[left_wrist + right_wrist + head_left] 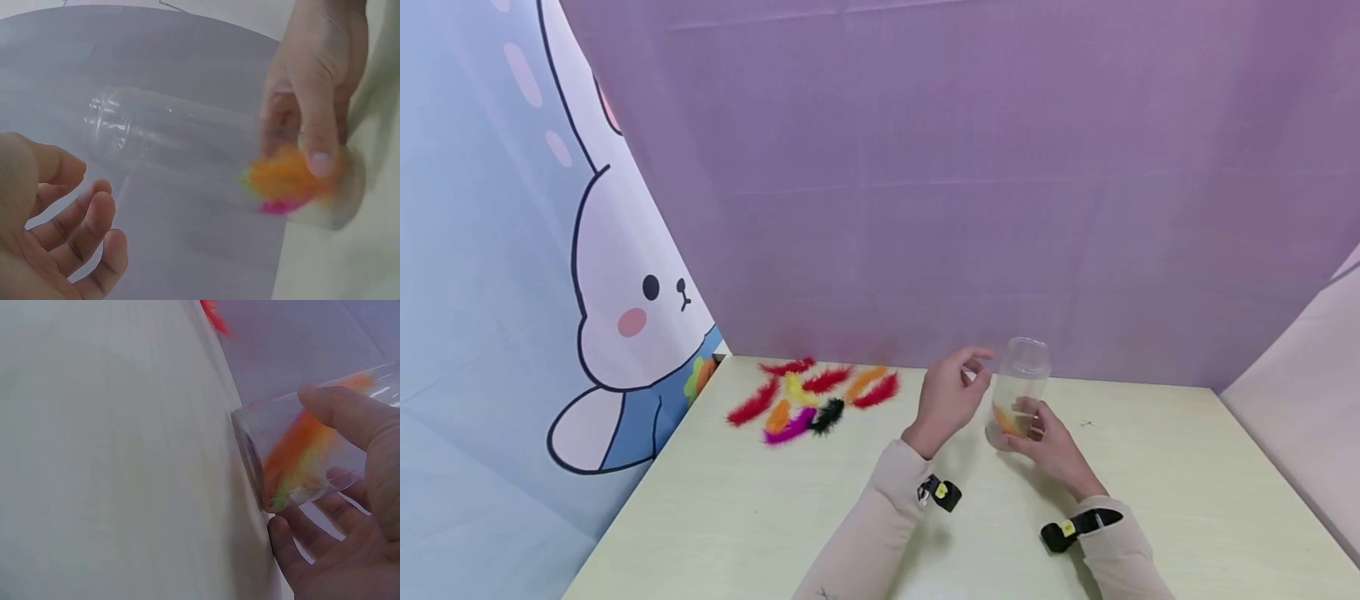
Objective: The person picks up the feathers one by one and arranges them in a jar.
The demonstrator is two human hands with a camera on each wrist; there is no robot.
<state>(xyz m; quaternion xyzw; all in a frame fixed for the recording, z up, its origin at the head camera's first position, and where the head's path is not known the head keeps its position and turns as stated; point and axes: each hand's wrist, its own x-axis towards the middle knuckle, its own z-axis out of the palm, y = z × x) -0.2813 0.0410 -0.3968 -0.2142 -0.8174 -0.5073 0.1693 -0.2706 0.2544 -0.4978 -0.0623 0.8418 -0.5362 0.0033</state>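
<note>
A tall clear plastic jar [1021,379] stands on the table, its base tilted slightly in the head view. My right hand [1056,447] grips it low down, thumb on one side and fingers round the other. Inside, near the bottom, lie an orange feather [278,178] and a magenta feather [281,206]; some yellow-green shows beside them in the right wrist view. Left of the jar's mouth, my left hand [951,396] hovers with loosely bent fingers. Nothing is between its thumb and fingers, and a gap separates it from the jar.
Several loose feathers lie at the table's back left: a red feather [754,402], a yellow feather [797,389], a purple feather [790,427] and a dark green feather [828,416] among them. A purple cloth [1000,183] hangs behind the pale table [760,525].
</note>
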